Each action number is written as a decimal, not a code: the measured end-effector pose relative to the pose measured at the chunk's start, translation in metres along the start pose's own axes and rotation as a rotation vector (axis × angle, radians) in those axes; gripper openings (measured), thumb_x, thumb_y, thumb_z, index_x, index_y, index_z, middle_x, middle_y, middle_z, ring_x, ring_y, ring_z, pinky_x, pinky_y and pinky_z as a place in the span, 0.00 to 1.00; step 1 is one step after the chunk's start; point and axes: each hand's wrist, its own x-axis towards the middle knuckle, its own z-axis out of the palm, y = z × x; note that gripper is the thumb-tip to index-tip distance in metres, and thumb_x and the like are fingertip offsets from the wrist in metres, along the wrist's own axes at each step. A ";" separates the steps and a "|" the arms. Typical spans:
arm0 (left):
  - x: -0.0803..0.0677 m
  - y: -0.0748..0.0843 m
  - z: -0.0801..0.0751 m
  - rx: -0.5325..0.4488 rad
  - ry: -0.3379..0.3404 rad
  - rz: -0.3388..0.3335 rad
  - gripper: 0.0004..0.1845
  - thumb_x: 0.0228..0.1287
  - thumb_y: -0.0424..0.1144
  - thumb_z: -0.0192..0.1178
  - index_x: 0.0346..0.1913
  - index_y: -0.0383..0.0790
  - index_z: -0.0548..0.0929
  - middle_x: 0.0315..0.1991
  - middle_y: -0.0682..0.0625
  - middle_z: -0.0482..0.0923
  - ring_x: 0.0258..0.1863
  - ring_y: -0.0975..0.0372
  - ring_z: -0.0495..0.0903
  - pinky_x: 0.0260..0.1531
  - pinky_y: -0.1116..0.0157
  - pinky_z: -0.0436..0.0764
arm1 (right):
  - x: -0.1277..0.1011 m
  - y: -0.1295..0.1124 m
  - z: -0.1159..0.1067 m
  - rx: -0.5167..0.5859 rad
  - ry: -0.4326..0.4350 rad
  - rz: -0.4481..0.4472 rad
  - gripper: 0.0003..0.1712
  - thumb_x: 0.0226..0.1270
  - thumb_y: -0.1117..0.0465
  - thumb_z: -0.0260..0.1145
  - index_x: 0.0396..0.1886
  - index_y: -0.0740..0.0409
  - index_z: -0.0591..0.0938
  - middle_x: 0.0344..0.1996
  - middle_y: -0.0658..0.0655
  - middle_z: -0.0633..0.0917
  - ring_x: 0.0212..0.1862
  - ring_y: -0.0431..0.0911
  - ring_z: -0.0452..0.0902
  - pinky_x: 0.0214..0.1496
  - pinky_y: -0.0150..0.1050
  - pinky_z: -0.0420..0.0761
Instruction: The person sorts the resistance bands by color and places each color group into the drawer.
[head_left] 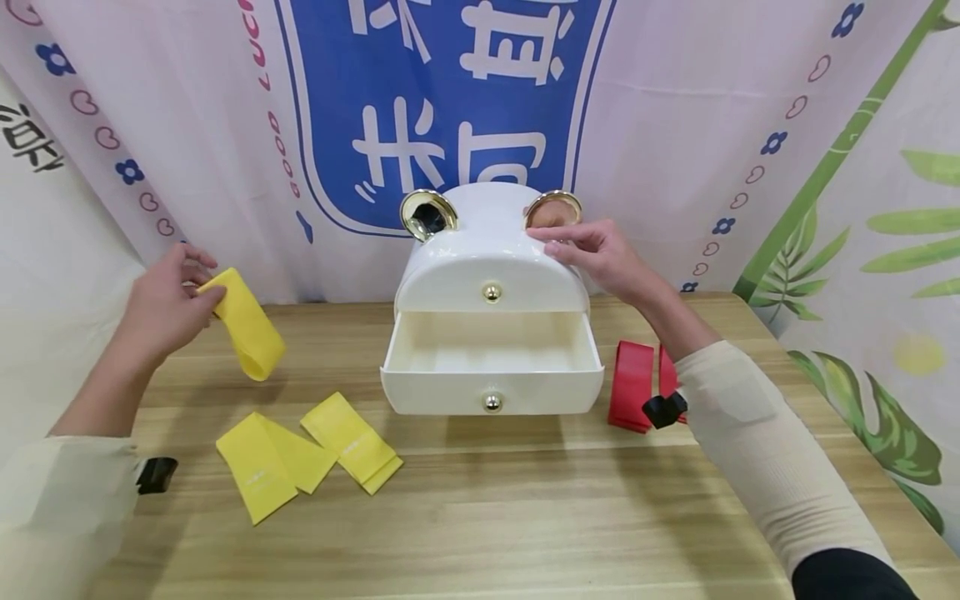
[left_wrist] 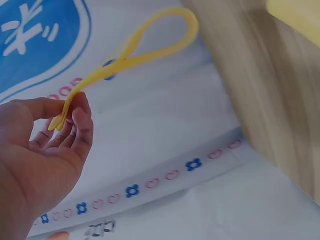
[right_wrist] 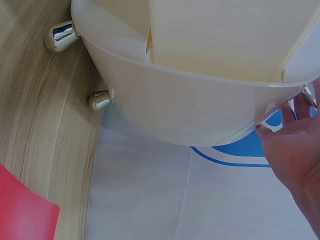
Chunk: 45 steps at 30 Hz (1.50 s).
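Left fingers [left_wrist: 46, 107] round yellow band [head_left: 253, 333], clear of drawer edge [head_left: 435, 377], right fingers [head_left: 566, 232] apparently loose on box [head_left: 480, 258]

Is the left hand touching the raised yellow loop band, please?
Touching: the left wrist view shows the left hand pinching the yellow loop band near its end.

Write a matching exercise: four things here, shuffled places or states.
1. Looped yellow rubbery band
2. Flat red rubbery strips
3. Rectangular white plastic lower drawer
4. Bare right hand

A. pulled open
B. touching the domed white plastic cabinet
C. pinched in the left hand
D. on the wooden table, right of the cabinet

Pairs: 1C, 2D, 3A, 4B.
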 end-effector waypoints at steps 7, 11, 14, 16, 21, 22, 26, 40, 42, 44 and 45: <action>-0.003 0.024 0.005 -0.107 -0.121 -0.002 0.12 0.71 0.30 0.45 0.53 0.32 0.63 0.44 0.34 0.68 0.24 0.61 0.79 0.22 0.68 0.82 | 0.000 0.000 0.001 -0.023 0.020 0.008 0.17 0.66 0.65 0.62 0.54 0.59 0.81 0.43 0.50 0.86 0.40 0.47 0.72 0.27 0.31 0.76; -0.005 0.039 0.007 -0.116 -0.173 -0.021 0.12 0.72 0.32 0.45 0.53 0.30 0.69 0.46 0.35 0.68 0.26 0.58 0.80 0.25 0.69 0.82 | 0.000 0.000 0.001 -0.023 0.018 0.005 0.17 0.66 0.67 0.62 0.55 0.61 0.80 0.43 0.50 0.86 0.38 0.46 0.71 0.26 0.30 0.75; -0.007 0.049 0.007 -0.130 -0.190 -0.029 0.14 0.72 0.33 0.47 0.55 0.29 0.72 0.47 0.36 0.69 0.28 0.59 0.82 0.28 0.69 0.83 | 0.000 0.000 0.001 -0.027 0.018 0.006 0.17 0.66 0.66 0.62 0.54 0.60 0.81 0.43 0.50 0.86 0.38 0.46 0.71 0.26 0.30 0.75; -0.008 0.054 0.008 -0.137 -0.186 -0.031 0.15 0.71 0.33 0.50 0.55 0.29 0.73 0.47 0.37 0.69 0.28 0.60 0.82 0.29 0.68 0.83 | 0.000 -0.001 0.001 -0.026 0.017 0.004 0.17 0.66 0.65 0.62 0.54 0.59 0.81 0.44 0.50 0.86 0.38 0.46 0.71 0.27 0.30 0.76; -0.012 0.066 0.007 -0.146 -0.143 -0.014 0.16 0.66 0.35 0.58 0.54 0.31 0.77 0.44 0.39 0.73 0.26 0.60 0.82 0.28 0.67 0.84 | 0.000 -0.002 0.001 -0.016 0.015 -0.005 0.17 0.66 0.63 0.62 0.54 0.58 0.82 0.44 0.51 0.86 0.40 0.47 0.71 0.27 0.31 0.77; -0.012 0.067 0.007 -0.145 -0.136 -0.009 0.16 0.66 0.37 0.59 0.53 0.31 0.78 0.43 0.39 0.74 0.26 0.60 0.82 0.28 0.67 0.84 | 0.000 -0.001 0.001 -0.013 0.013 -0.006 0.17 0.66 0.63 0.62 0.54 0.58 0.82 0.45 0.51 0.86 0.40 0.47 0.72 0.27 0.31 0.77; -0.016 0.076 0.006 -0.157 -0.082 0.015 0.16 0.64 0.41 0.61 0.50 0.33 0.81 0.39 0.44 0.75 0.25 0.58 0.80 0.26 0.69 0.83 | 0.000 -0.001 0.001 -0.015 0.010 -0.012 0.16 0.67 0.63 0.62 0.54 0.58 0.82 0.45 0.51 0.86 0.40 0.47 0.72 0.27 0.31 0.77; -0.027 0.122 0.010 -0.344 0.093 0.152 0.13 0.61 0.34 0.64 0.44 0.28 0.83 0.33 0.52 0.81 0.21 0.63 0.80 0.25 0.73 0.81 | 0.000 -0.001 0.001 -0.015 0.006 -0.023 0.17 0.67 0.63 0.61 0.54 0.58 0.82 0.43 0.52 0.85 0.42 0.47 0.70 0.28 0.31 0.77; -0.029 0.126 0.010 -0.356 0.087 0.160 0.13 0.61 0.34 0.63 0.44 0.28 0.83 0.35 0.50 0.81 0.21 0.63 0.80 0.26 0.74 0.81 | 0.000 -0.001 0.001 -0.017 0.006 -0.020 0.17 0.67 0.63 0.61 0.54 0.58 0.82 0.43 0.52 0.85 0.43 0.47 0.70 0.30 0.31 0.77; -0.030 0.131 0.010 -0.373 0.086 0.168 0.12 0.60 0.34 0.64 0.44 0.28 0.83 0.35 0.49 0.81 0.20 0.62 0.79 0.27 0.74 0.81 | 0.000 -0.002 0.002 -0.018 0.006 -0.020 0.17 0.67 0.63 0.61 0.54 0.58 0.82 0.43 0.52 0.84 0.44 0.47 0.70 0.31 0.32 0.77; -0.031 0.133 0.010 -0.382 0.086 0.176 0.12 0.60 0.33 0.64 0.44 0.28 0.83 0.35 0.49 0.81 0.20 0.62 0.79 0.27 0.74 0.81 | 0.000 -0.002 0.002 -0.018 0.007 -0.020 0.17 0.67 0.63 0.61 0.54 0.58 0.81 0.43 0.52 0.84 0.45 0.47 0.70 0.32 0.32 0.77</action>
